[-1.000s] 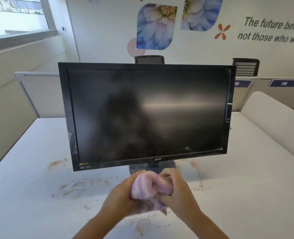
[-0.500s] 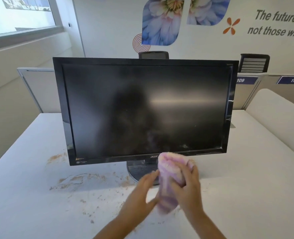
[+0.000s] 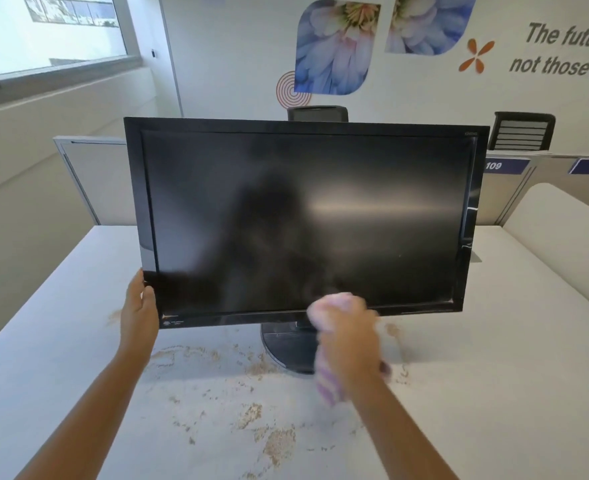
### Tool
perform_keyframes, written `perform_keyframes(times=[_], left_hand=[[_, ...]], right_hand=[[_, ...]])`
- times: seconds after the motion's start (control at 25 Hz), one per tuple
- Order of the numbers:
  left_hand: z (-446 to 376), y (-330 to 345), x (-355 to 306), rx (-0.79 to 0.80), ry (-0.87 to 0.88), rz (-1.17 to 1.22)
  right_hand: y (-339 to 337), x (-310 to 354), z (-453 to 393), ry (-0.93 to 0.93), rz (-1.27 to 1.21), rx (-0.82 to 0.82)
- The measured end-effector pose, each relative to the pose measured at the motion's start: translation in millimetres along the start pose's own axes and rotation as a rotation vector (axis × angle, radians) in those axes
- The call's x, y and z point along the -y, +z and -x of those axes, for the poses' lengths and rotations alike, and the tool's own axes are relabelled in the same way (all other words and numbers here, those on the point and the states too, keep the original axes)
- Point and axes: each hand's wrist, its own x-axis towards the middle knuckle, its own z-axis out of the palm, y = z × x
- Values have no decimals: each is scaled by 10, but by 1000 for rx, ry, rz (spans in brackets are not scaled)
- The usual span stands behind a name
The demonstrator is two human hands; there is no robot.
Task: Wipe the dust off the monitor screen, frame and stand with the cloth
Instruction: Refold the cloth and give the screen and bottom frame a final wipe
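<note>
My left hand (image 3: 140, 311) steadies the monitor (image 3: 303, 220) at 8 o'clock, my right hand (image 3: 350, 336) grips the cloth (image 3: 327, 382) at 6, wiping barely begun.

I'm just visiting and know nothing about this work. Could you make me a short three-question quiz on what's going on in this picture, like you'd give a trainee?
1. True or false: the left hand holds the cloth.
2. Which part of the monitor is the cloth meeting?
A. the top edge
B. the lower edge of the screen, right of centre
C. the back
3. Fill in: the desk in front of the round stand is scattered with brownish ____.

Key
1. False: the right hand grips the cloth; the left hand rests against the monitor's lower left frame edge.
2. B
3. dust
</note>
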Motion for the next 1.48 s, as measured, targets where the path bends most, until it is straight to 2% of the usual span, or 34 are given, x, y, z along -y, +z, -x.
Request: perform_keyframes(times=[0.04, 0.08, 0.12, 0.16, 0.24, 0.32, 0.4, 0.48, 0.56, 0.6, 0.68, 0.72, 0.8, 0.88, 1.04, 1.2, 1.32, 1.4, 1.48], left_hand=[[15, 17, 21, 2, -17, 21], [32, 19, 44, 2, -34, 39], [30, 11, 81, -5, -43, 43], [13, -8, 111, -4, -49, 42], [-24, -57, 183, 24, -53, 21], [-43, -92, 245, 75, -57, -2], [-38, -111, 269, 104, -58, 15], [-28, -133, 241, 116, -62, 49], [-26, -148, 212, 132, -63, 57], [-28, -149, 201, 141, -60, 54], [-5, -168, 189, 154, -67, 63], [2, -180, 187, 159, -68, 71], [-2, -218, 199, 173, -63, 64], [-31, -267, 215, 192, -73, 59], [-105, -320, 266, 220, -82, 53], [-60, -283, 314, 264, -17, 7], [51, -255, 309, 216, -12, -54], [239, -257, 341, 74, -20, -99], [585, -213, 394, -1, 105, -146]], right_hand=[[143, 168, 159, -273, 64, 173], [281, 228, 314, -482, 115, 263], [307, 205, 380, -578, 122, 238], [207, 131, 341, -552, 65, 86], [12, -122, 119, -267, -23, -209], [-277, -423, -151, 46, -42, -424], [-387, -473, -303, 208, -117, -502], [-149, -196, -246, 219, 52, -436], [262, 203, -72, 133, 223, -297], [457, 404, 25, 84, 232, -224], [753, 735, 216, -133, 242, -13], [835, 868, 303, -275, 275, 41], [901, 979, 385, -506, 329, -40], [881, 922, 356, -535, 359, -142], [677, 355, 149, -338, 518, -191], [69, -403, -157, -111, 711, -224], [-572, -940, -451, 159, 598, -240], [-905, -1284, -503, 410, 427, -278], [-980, -1534, -424, 519, 195, -368]])
